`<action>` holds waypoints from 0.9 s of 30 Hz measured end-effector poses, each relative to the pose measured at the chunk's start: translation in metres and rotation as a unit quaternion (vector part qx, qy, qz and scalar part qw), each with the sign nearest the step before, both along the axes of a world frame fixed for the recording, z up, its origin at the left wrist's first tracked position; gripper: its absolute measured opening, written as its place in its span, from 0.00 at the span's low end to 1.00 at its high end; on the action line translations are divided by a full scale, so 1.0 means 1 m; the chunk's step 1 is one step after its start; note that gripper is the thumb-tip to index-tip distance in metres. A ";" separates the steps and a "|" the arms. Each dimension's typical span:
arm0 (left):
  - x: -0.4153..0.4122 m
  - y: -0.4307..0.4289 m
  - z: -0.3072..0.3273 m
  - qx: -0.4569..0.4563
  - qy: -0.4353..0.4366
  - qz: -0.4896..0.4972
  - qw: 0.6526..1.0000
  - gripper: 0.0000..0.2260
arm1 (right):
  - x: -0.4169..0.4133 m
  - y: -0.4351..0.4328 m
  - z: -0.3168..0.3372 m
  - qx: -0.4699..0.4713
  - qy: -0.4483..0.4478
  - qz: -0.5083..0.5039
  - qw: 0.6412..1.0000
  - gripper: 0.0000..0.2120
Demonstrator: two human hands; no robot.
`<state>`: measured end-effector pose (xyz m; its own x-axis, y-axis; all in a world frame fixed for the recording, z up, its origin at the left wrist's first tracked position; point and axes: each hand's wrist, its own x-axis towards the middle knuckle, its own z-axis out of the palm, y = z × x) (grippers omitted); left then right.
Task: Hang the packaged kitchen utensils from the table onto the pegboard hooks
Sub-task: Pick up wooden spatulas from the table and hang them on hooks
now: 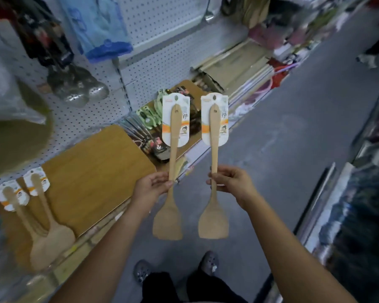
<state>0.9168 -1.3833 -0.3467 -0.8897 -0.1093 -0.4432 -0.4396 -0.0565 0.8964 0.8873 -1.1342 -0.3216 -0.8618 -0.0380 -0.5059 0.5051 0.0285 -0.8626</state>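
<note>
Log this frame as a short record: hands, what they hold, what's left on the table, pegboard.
left hand: grips the handle of a carded spatula, blade down
right hand: grips a second carded spatula the same way
table: two more carded spatulas lie on it, at left
pegboard: behind the table; neither held spatula hung yet

Your wood-grain table (92,171) runs along the foot of the pegboard (79,119). A heap of green-handled utensils (150,119) lies at its far end. Two carded wooden spatulas (53,235) show over its near end, lying or hanging unclear.
</note>
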 end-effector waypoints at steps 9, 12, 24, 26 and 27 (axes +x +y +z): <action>-0.044 0.156 0.014 0.026 0.008 -0.052 0.998 0.13 | 0.000 0.171 0.017 -0.024 0.032 -0.105 0.994 0.08; -0.062 0.191 0.022 0.025 0.021 -0.080 0.996 0.12 | -0.006 0.205 0.023 -0.041 0.041 -0.139 0.989 0.09; -0.193 0.307 0.025 0.052 0.050 -0.126 0.989 0.13 | -0.098 0.313 0.033 -0.040 0.057 -0.216 0.974 0.11; -0.226 0.325 0.020 0.061 0.048 -0.133 0.988 0.13 | -0.127 0.329 0.033 -0.033 0.056 -0.217 0.974 0.11; -0.244 0.333 0.018 0.062 0.045 -0.135 0.988 0.13 | -0.143 0.337 0.033 -0.025 0.055 -0.218 0.974 0.11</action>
<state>0.6729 -1.0501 -0.3286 -0.9153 0.1882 -0.3562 -0.3725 -0.0591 0.9261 0.7445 -0.7975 -0.2885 -0.8504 0.3209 -0.4169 0.3646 -0.2118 -0.9067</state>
